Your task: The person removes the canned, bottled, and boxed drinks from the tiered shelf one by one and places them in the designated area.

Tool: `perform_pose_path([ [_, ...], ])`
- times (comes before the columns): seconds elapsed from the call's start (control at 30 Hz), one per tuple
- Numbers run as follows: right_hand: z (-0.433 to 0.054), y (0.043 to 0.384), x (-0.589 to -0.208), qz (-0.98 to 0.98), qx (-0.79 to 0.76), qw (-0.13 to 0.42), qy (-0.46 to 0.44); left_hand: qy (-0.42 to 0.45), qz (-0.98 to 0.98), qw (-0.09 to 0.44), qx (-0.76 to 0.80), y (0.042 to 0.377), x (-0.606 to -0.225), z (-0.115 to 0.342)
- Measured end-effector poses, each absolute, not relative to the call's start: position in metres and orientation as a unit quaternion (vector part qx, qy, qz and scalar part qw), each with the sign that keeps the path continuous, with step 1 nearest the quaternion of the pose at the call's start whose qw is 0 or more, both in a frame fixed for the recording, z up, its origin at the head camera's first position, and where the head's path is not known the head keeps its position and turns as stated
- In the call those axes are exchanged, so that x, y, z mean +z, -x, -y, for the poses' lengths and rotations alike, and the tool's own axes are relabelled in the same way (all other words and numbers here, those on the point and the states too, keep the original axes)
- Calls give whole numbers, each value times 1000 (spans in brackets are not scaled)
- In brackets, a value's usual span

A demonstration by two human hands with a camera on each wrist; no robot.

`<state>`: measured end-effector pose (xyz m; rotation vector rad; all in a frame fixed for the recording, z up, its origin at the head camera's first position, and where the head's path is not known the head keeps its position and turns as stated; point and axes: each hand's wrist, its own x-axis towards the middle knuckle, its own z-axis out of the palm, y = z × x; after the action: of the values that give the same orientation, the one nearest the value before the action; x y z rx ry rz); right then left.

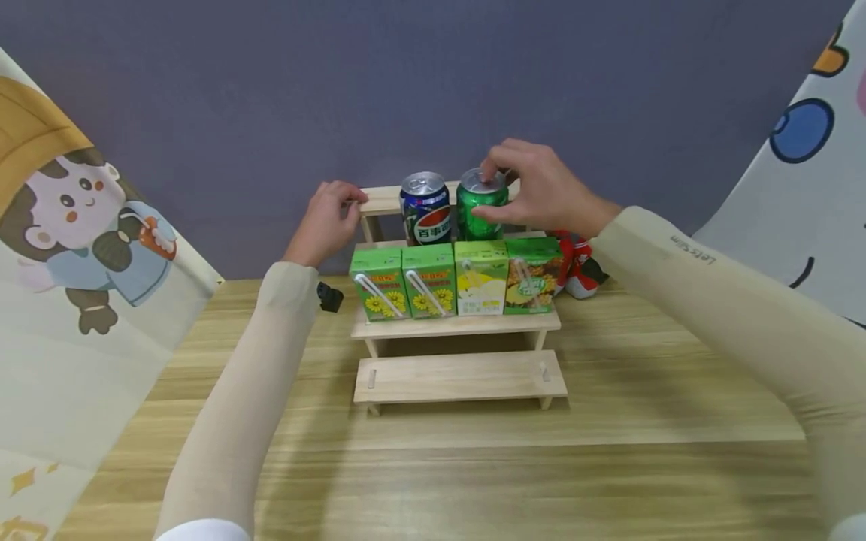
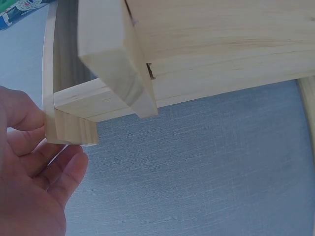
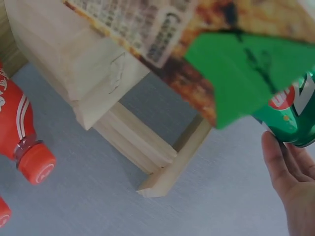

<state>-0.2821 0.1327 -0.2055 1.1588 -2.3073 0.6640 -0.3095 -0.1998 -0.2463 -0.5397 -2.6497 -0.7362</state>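
Note:
A stepped wooden rack (image 1: 460, 377) stands on the table. My left hand (image 1: 328, 222) grips the left end of its top board, and the left wrist view shows the fingers of that hand (image 2: 37, 167) around the board's end (image 2: 74, 129). My right hand (image 1: 541, 188) holds a green drink can (image 1: 482, 214) near its top, thumb in front. Left of it is a blue Pepsi can (image 1: 425, 207). Both cans are behind a row of juice boxes (image 1: 429, 282), which hide their bottoms. In the right wrist view, fingers (image 3: 278, 167) touch the green can (image 3: 290, 120).
Red-capped bottles (image 3: 29, 142) lie beyond the rack's right side, partly seen in the head view as red shapes (image 1: 575, 263). A small black object (image 1: 330, 297) is on the table to the left. A grey-blue backdrop (image 1: 433, 83) rises behind, with printed panels at both sides.

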Motion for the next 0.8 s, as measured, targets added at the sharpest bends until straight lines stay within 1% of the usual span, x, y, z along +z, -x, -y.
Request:
perform_pose_path([
  [0.17, -133, 277, -196, 841, 242, 244, -418, 191, 932, 172, -256, 310, -246, 202],
  [0.37, -140, 268, -181, 858, 247, 233, -385, 194, 931, 176, -255, 310, -248, 205],
  [0.6, -159, 261, -159, 858, 225, 279, -368, 190, 932, 175, -255, 309, -248, 205],
  [0.8, -175, 258, -148, 860, 210, 301, -355, 188, 932, 175, -255, 309, -248, 206],
])
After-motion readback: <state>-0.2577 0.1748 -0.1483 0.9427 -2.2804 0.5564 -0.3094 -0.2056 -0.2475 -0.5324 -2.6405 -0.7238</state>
